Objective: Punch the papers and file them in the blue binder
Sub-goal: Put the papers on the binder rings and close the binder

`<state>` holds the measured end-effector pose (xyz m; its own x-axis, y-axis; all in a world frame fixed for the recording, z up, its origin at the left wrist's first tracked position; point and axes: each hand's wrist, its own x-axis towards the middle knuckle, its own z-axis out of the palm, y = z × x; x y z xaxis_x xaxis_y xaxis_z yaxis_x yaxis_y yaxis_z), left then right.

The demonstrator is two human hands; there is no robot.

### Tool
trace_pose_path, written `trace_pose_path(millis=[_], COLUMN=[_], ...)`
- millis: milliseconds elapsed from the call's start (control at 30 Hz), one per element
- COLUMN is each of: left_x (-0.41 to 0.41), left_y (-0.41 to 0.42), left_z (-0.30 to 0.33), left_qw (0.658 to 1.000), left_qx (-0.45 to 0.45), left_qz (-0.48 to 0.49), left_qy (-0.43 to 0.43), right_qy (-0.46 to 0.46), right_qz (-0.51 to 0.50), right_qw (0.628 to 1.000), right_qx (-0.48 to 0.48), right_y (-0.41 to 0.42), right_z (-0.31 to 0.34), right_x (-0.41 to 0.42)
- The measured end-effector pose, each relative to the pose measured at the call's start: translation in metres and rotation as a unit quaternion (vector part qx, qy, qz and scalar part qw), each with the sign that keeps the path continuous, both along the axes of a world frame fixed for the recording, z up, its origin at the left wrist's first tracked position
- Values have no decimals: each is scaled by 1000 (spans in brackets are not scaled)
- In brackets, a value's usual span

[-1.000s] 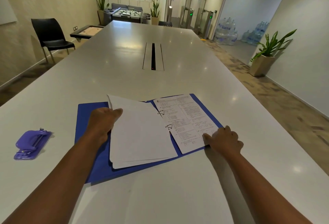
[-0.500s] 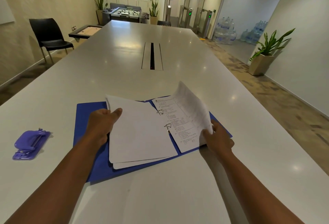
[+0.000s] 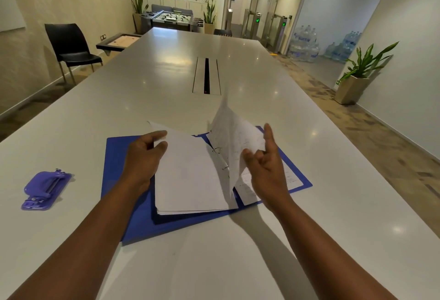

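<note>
The blue binder (image 3: pixel 123 154) lies open on the white table, its metal rings (image 3: pixel 220 159) in the middle. A stack of blank white papers (image 3: pixel 190 175) lies on the left half. My left hand (image 3: pixel 142 159) holds the stack's far left corner between thumb and fingers. A printed sheet (image 3: pixel 234 137) stands lifted on the rings, curving up over the middle. My right hand (image 3: pixel 266 168) is under its right edge, fingers loosely spread, lifting it. Another printed page (image 3: pixel 291 179) lies flat on the right cover.
A purple hole punch (image 3: pixel 45 190) sits on the table to the left of the binder. A cable slot (image 3: pixel 206 75) runs along the table's middle farther back. A black chair (image 3: pixel 69 47) stands at the left wall, a potted plant (image 3: pixel 362 68) at the right.
My right hand has lifted the printed sheet from flat on the right cover up over the rings toward the left. My left hand stayed at the stack's corner.
</note>
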<state>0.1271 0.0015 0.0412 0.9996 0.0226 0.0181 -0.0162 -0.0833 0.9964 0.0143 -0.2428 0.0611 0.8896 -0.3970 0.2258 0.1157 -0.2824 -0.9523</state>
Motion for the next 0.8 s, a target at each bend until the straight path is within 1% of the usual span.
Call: trace_pose_path(millis=[100, 233, 300, 367, 433, 467, 533, 600, 667, 733, 767, 800], left_x=[1, 1, 3, 6, 7, 6, 3, 2, 3, 2, 1, 1], left_y=[-4, -5, -3, 0, 2, 3, 3, 5, 7, 7, 6, 5], left_z=[4, 12, 13, 10, 8, 6, 6, 5, 4, 4, 5, 5], left_qw=[1000, 998, 996, 994, 993, 993, 993, 993, 993, 993, 993, 994], left_qx=[1, 3, -15, -29, -19, -7, 15, 21, 17, 11, 10, 11], left_qz=[-8, 3, 12, 23, 30, 29, 28, 33, 36, 39, 41, 43], left_qy=[21, 63, 82, 99, 112, 113, 110, 108, 108, 108, 106, 104], right_qy=[35, 78, 113, 126, 120, 119, 140, 192, 258, 332, 368, 397], right_qz=[61, 158, 202, 215, 186, 155, 70, -19, -90, -144, -163, -174], right_qw=[997, 983, 971, 968, 975, 981, 985, 971, 937, 878, 849, 829], right_qx=[-38, -54, -52, -25, -4, -15, -77, -144, -218, -313, -343, -354], right_y=[14, 28, 30, 28, 17, 9, -13, -37, -61, -80, -87, -93], right_z=[-1, -2, -5, -5, -6, -8, -17, -26, -36, -46, -50, -55], right_x=[-1, -3, -5, -6, -4, -2, 4, 7, 7, 4, 1, -1])
